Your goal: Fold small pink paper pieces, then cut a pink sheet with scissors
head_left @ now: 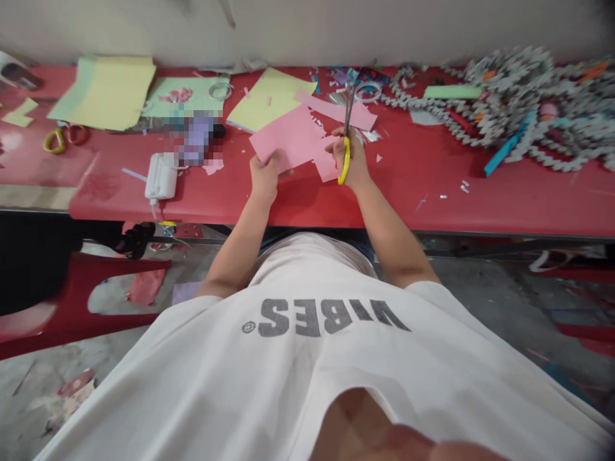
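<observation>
My left hand [264, 174] is closed on the near edge of a pink paper sheet [288, 136], holding it just above the red table [423, 192]. My right hand [352, 160] grips yellow-handled scissors [346, 137] whose blades point away from me, past the sheet's right side. A cut pink piece [327, 163] hangs between the two hands. Another pink strip [336, 110] lies on the table just beyond the blades.
Yellow and green paper sheets [110, 89] lie at the back left, a yellow sheet [269, 96] behind the pink one. A white device [161, 176] with a cable sits left. A heap of folded grey paper chains [519, 102] fills the right. Red chair [72, 301] at lower left.
</observation>
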### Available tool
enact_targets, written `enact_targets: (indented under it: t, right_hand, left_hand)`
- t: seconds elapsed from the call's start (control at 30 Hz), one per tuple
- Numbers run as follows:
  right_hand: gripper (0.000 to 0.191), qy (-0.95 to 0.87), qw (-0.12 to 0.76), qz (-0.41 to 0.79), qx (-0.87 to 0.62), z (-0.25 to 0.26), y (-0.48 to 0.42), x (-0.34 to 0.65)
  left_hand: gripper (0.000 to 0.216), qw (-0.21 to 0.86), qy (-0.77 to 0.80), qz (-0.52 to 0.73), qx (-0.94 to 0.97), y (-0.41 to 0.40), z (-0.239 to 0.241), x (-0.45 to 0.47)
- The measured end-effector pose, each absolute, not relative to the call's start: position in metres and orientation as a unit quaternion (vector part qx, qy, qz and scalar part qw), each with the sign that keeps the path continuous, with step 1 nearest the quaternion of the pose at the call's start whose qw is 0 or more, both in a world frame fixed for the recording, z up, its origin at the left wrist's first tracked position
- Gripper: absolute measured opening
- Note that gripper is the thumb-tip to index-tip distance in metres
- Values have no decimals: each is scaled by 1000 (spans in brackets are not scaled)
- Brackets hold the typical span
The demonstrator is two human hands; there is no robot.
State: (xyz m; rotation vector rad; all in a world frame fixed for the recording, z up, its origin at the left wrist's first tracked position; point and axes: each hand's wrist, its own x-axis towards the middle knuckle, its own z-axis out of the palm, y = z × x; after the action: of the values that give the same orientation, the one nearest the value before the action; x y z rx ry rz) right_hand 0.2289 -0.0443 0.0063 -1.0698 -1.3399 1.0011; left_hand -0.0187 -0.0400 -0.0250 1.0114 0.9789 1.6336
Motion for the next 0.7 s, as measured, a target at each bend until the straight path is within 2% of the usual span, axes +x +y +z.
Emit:
enact_targets:
  t: [0.1,0.27,0.4,0.57,0.7]
  right_hand:
    - [88,-506,597,426,-455,11,-69,221]
    - [82,-514,568,454,-455,13,-133,218]
    - [71,-554,491,452,-498,24,-177,229]
    - [59,-669,386,326,-545,45,-199,229]
    - [54,-706,355,267,-552,48,-200,218]
  left_hand:
    - [59,482,407,670,392,-47,-21,-17]
    - [46,511,414,659,365,-70,-14,-14]
    - [46,512,423,646,376,-78,-9,-12]
    - [53,516,419,645,376,-77,-5,-11]
    - [63,516,403,665,360,-78,-7,-11]
